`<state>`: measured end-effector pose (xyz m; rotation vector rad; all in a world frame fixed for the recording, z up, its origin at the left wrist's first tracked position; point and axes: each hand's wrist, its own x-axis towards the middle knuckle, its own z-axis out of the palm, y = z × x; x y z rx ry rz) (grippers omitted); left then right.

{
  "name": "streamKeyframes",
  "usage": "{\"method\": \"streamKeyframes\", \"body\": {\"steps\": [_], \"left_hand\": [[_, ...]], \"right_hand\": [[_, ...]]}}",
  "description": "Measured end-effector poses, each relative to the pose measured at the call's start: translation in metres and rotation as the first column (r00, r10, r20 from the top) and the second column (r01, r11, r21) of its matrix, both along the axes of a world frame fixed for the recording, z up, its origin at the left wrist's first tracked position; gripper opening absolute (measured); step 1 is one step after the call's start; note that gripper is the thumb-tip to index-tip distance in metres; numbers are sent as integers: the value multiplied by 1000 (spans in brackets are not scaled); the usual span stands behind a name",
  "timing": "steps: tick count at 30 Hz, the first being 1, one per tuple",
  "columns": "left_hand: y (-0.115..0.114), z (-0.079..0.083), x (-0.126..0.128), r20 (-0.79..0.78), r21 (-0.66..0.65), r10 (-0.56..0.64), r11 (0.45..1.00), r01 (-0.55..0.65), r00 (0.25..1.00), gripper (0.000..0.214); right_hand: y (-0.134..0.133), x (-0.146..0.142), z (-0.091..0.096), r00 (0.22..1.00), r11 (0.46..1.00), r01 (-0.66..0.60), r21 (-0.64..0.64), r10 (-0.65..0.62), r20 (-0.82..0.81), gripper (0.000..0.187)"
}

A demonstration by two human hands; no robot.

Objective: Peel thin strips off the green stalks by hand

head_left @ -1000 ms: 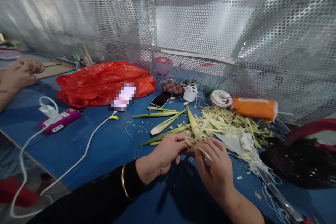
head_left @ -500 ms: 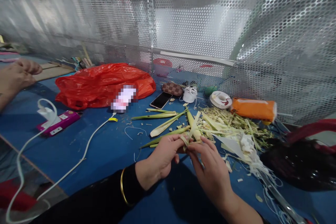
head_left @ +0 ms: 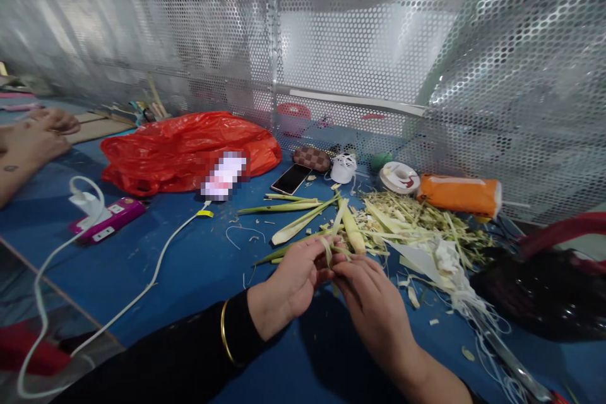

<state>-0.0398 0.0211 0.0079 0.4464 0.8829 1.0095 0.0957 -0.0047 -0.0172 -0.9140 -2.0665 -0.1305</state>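
Note:
Both hands meet above the blue table. My left hand point(head_left: 298, 274), with a gold bangle at its wrist, pinches a pale green leaf strip point(head_left: 327, 252) that loops up over the fingers. The fingertips of my right hand point(head_left: 372, 297) are closed on the lower part of the same strip, close to the left fingertips. Just beyond the hands lies a pale, peeled-looking shoot point(head_left: 351, 230). Long green leaf pieces point(head_left: 298, 225) are spread to the left of it. A heap of shredded plant trimmings point(head_left: 416, 218) lies to the right.
A red plastic bag point(head_left: 189, 145), a lit phone point(head_left: 225, 175) on a white cable and a purple power strip point(head_left: 111, 219) are at left. Behind stand a dark phone point(head_left: 291, 179), a tape roll point(head_left: 399, 177) and an orange packet point(head_left: 459, 196). Another person's hands point(head_left: 40, 136) are far left.
My hands have shifted slightly, and the strip's loop now stands more upright at my left fingers. The shoot beyond shows more fully. The other person's hands have moved a little.

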Motion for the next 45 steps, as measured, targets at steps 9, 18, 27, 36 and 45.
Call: {"method": "streamKeyframes", "body": {"steps": [9, 18, 27, 36, 45], "left_hand": [[-2, 2, 1, -175, 144, 67, 989, -42, 982, 10], [-7, 4, 0, -240, 175, -69, 978, 113, 968, 16], [-6, 9, -2, -202, 98, -150, 980, 172, 968, 10], [-6, 9, -2, -216, 71, -180, 977, 199, 960, 11], [-6, 5, -3, -183, 155, -182, 965, 211, 966, 15]], "right_hand": [[-4, 3, 12, 999, 998, 35, -60, -37, -31, 19], [0, 17, 27, 909, 871, 50, -489, -242, -339, 17], [12, 17, 23, 735, 696, -185, -693, -369, -568, 31], [10, 18, 11, 874, 895, 168, -413, -329, -358, 52], [5, 19, 22, 999, 998, 0, -59, -3, -38, 17]]}}
